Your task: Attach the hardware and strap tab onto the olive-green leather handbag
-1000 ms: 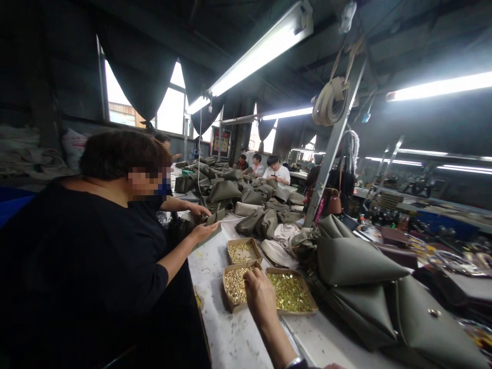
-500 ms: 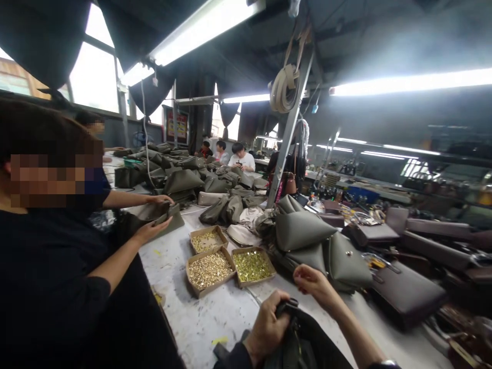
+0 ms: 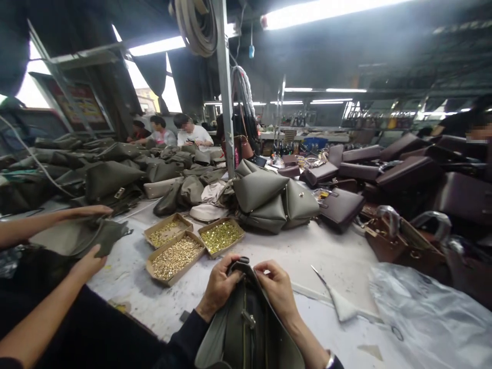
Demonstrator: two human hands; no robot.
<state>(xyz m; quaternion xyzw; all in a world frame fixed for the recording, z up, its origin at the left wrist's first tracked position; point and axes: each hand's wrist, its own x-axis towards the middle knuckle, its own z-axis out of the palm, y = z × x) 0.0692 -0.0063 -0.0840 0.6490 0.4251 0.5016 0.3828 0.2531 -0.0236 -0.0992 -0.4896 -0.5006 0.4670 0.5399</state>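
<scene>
An olive-green bag (image 3: 246, 333) stands upright between my arms at the bottom middle. My left hand (image 3: 220, 286) grips its top edge from the left. My right hand (image 3: 277, 286) pinches the same edge from the right, fingers closed on it. Just beyond my left hand sit three cardboard trays: one of brass studs (image 3: 175, 257), one of greenish-gold pieces (image 3: 222, 236), and a third (image 3: 167, 231) behind them.
A co-worker's hands (image 3: 86, 262) at the left handle an olive bag piece (image 3: 82, 236). Olive bags (image 3: 269, 197) pile behind the trays, brown bags (image 3: 340, 207) at the right. A metal post (image 3: 226, 102) rises mid-table. Clear plastic sheet (image 3: 426, 312) lies at the right. Other people sit far back.
The view has swung right. Both my hands have come together on the top edge of the olive bag; a second ago my left hand was reaching at the trays.
</scene>
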